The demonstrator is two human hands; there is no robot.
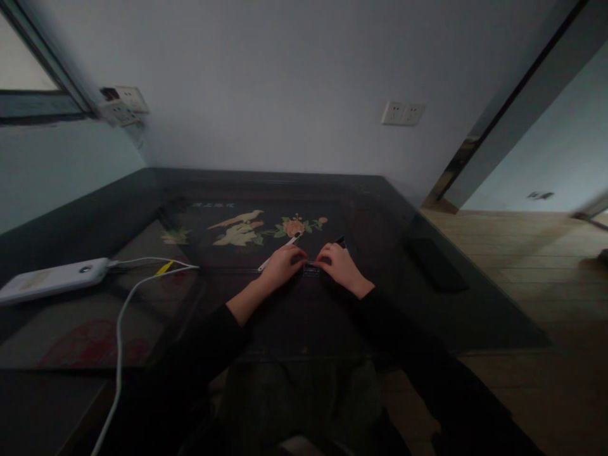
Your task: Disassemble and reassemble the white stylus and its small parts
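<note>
Dim room, dark glossy inlaid table (389, 209) with bird-and-flower motif, against a pale wall.
We see left hand (281, 266) and right hand (339, 265) both pinching a small dark metallic object (311, 269) between them at table centre; white pen-like stick (280, 250) beside it; progress unclear.
</note>
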